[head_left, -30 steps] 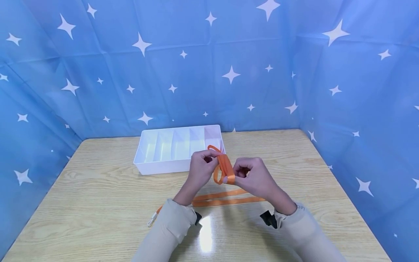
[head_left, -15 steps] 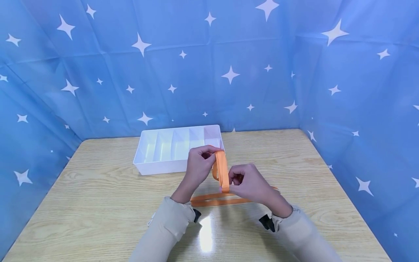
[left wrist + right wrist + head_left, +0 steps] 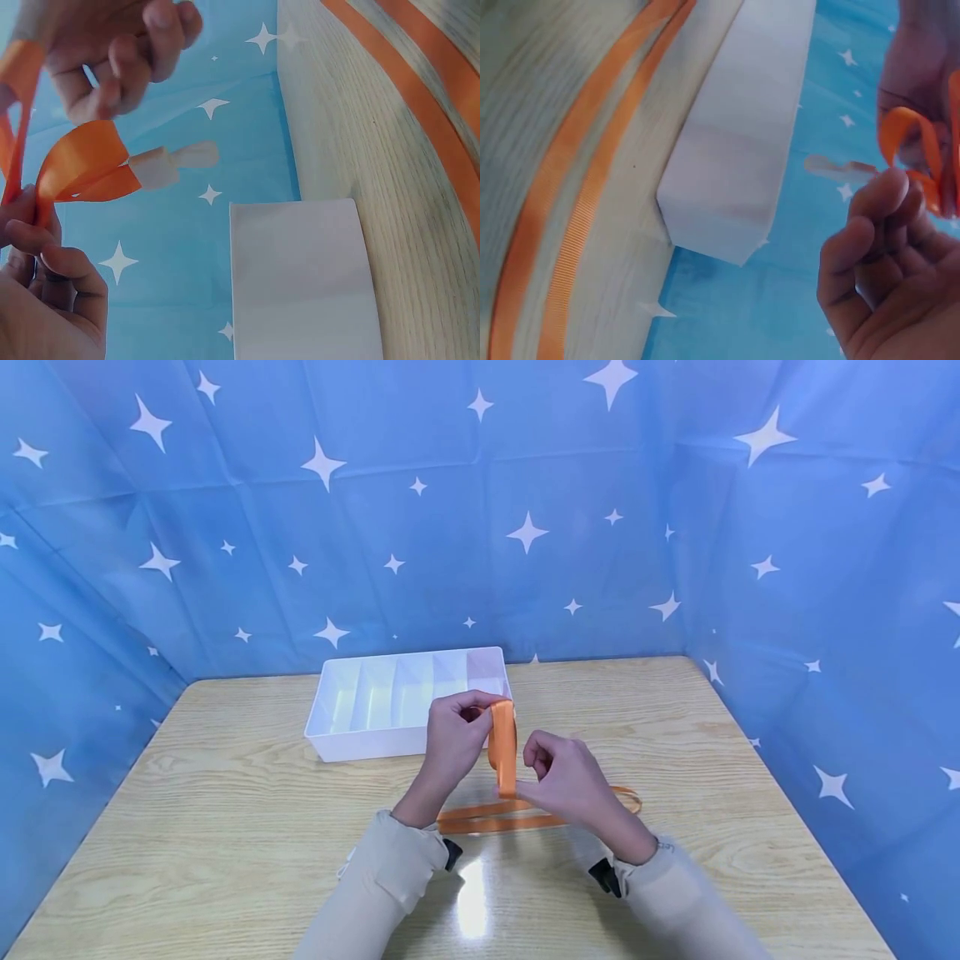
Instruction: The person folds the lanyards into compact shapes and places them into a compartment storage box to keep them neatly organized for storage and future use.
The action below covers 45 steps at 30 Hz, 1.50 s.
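Bench: brightly lit in the head view; white glare at six o'clock; soft shadows beneath both sleeves
Tray: bright inside at eight o'clock; outer face shaded in both wrist views
Orange strap: paler above, darker beneath in the left wrist view; its white clip blurred
Wrist views: dimmer; hazier; softer

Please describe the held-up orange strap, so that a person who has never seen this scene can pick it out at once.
On the wooden table stands a white divided box. In front of its right end, the left hand pinches the top of a folded orange strap. It is raised and looped, while the orange bands below it lie on the table.
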Each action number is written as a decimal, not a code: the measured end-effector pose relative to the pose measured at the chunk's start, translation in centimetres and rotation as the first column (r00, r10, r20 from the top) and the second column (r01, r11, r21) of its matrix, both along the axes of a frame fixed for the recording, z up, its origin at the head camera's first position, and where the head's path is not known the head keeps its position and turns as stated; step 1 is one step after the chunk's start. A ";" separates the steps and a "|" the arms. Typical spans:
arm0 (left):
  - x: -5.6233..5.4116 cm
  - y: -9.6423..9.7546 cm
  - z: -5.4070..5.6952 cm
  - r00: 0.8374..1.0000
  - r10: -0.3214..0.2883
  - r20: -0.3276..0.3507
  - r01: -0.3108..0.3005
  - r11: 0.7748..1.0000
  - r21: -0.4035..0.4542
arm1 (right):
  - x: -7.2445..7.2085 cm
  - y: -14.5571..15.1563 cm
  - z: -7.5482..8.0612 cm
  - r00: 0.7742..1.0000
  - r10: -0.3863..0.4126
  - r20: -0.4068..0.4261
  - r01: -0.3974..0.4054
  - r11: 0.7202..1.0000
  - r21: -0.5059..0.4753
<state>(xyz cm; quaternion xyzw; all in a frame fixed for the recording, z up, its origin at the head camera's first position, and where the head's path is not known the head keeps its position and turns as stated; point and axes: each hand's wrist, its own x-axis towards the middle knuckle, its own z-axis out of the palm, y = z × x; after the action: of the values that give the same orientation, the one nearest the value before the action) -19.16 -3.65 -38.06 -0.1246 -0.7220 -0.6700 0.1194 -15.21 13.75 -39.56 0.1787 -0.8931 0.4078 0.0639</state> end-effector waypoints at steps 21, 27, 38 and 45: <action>0.7 0.3 0.1 0.998 -0.011 0.061 0.010 1.000 0.024 | -0.8 -0.9 -2.0 0.996 -0.081 -0.024 0.079 0.996 -0.047; 0.7 0.4 -0.1 0.998 -0.019 0.064 0.017 0.999 0.036 | -1.1 -0.9 -2.4 0.996 -0.056 -0.075 0.052 0.997 -0.058; 0.7 0.5 0.0 0.999 -0.021 0.049 0.019 0.999 0.034 | -1.4 -1.2 -2.4 0.996 -0.023 -0.090 0.016 0.997 -0.073; 0.7 0.5 0.1 0.998 -0.027 0.055 0.026 0.999 0.029 | -1.5 -1.2 -2.3 0.996 0.003 -0.089 -0.012 0.995 -0.104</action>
<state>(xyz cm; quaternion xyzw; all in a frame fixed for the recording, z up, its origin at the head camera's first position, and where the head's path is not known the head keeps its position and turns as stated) -18.41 -3.18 -37.95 -0.1139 -0.7139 -0.6847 0.0923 -16.74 12.57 -41.82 0.1964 -0.8662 0.4457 0.1115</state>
